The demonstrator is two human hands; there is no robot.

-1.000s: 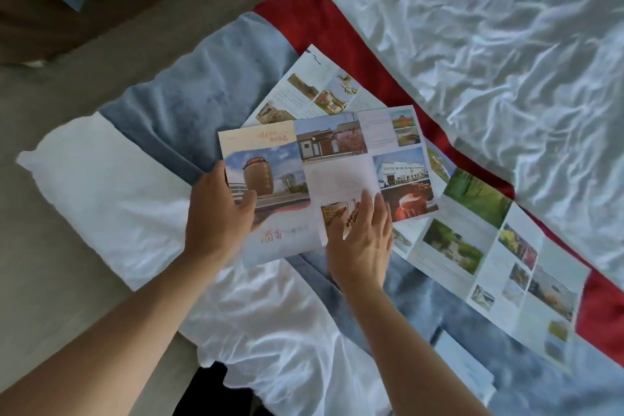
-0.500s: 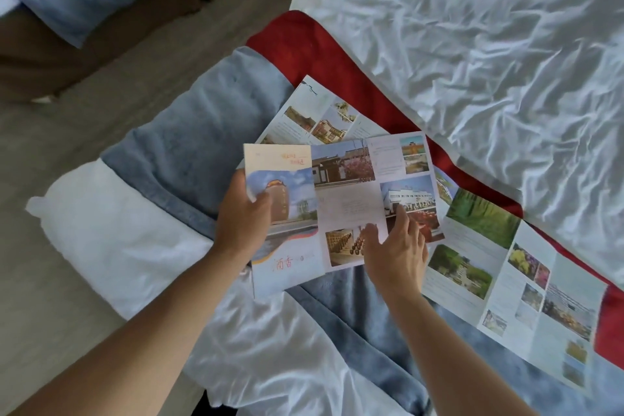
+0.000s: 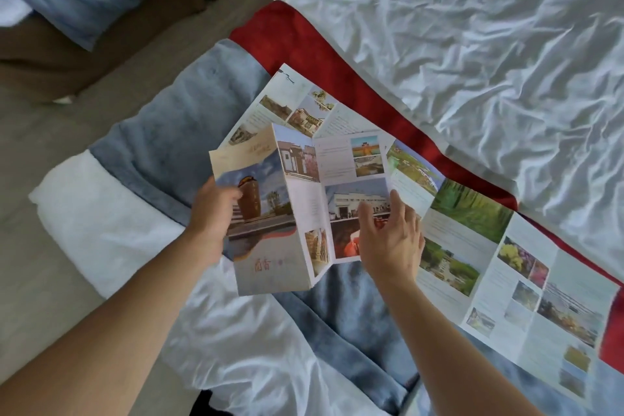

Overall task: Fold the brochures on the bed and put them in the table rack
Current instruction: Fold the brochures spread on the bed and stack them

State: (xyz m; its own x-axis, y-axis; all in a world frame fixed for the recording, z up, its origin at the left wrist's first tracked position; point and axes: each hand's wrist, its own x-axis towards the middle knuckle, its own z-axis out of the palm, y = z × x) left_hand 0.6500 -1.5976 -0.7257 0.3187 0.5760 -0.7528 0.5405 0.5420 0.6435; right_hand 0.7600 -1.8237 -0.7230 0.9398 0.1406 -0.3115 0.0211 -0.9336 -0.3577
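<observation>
Both bare forearms reach in from 6 o'clock. The left hand pinches a brochure edge, thumb on top. The right hand, at 3 o'clock of it, is spread, fingers straight.

The wrinkled white sheet on the far right of the bed lies bare and offers wide room for a hand, and so does the blue blanket left of the papers and the strip of it just below the held brochure. The way to the right is covered by a long unfolded brochure lying flat along the red band, and another unfolded brochure lies just behind the held one. The left hand and right hand occupy the held brochure's two side edges.
</observation>
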